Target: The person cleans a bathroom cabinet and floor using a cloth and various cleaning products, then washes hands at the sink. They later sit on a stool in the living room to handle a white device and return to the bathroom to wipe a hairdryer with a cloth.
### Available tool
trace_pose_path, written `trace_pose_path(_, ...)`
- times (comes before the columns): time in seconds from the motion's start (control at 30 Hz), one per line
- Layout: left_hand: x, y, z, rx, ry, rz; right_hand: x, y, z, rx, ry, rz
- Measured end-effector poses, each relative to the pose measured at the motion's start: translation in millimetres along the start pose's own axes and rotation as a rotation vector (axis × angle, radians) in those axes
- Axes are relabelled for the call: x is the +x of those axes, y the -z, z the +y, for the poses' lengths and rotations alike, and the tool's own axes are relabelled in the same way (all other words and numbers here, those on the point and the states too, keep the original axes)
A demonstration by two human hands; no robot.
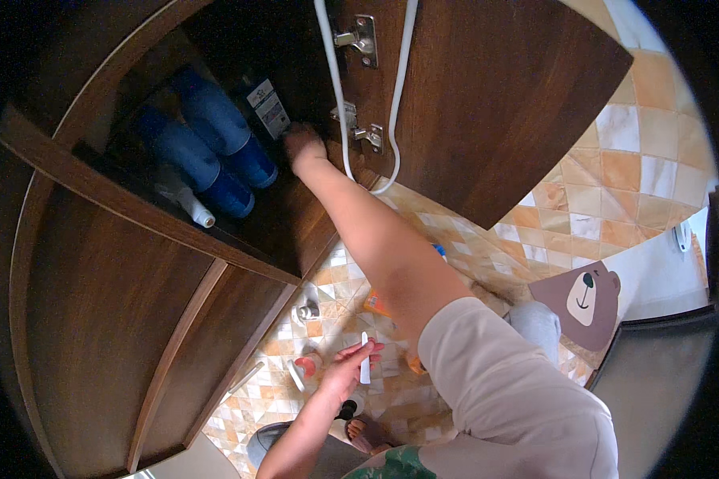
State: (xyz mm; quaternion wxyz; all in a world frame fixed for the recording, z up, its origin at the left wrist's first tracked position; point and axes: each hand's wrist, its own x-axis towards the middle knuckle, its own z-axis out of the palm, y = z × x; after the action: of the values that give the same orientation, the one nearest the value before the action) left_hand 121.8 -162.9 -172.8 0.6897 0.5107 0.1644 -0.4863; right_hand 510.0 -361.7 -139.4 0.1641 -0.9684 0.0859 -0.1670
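My right arm reaches into a dark brown cabinet. Deep in its shadow, my right hand is at the lower end of a dark upright package with a white label; its fingers are hardly visible, so I cannot make out a grip. Left of it stand two blue bottles, and a white-tipped bottle or tube lies nearer the shelf edge. Lower down, over the floor, my left hand pinches a slim white strip-like piece.
The cabinet door hangs open at right, with a white hose looped before its hinges. On the tiled floor are a small metallic-capped item, a pink-and-white item and an orange package. A brown bear-shaped mat lies right.
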Motion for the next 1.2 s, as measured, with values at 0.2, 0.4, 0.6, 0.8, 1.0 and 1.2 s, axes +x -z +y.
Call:
trace_pose_path(0.2, -4, -2, -6, 0.001, 0.036, -0.042, -60, 30, -7, 0.29, 0.146, 0.097)
trace_pose_path(0.4, -3, -5, -9, 0.005, 0.078, -0.015, -112, 42, -25, 0.233, 0.458, 0.08)
trace_pose_path(0.6, 2, -7, -11, 0.027, 0.08, -0.039, -105, 47, -52, 0.238, 0.26, 0.062)
trace_pose_path(0.8, 1, -10, -11, -0.018, 0.04, -0.037, -96, 35, -63, 0.194, 0.118, 0.141)
trace_pose_path(1.0, 3, -14, -11, 0.039, 0.058, -0.08, -80, 15, -76, 0.231, 0.281, 0.06)
trace_pose_path(1.2, 2, -15, -12, 0.081, 0.023, -0.001, -72, 24, -87, 0.167, 0.292, -0.103)
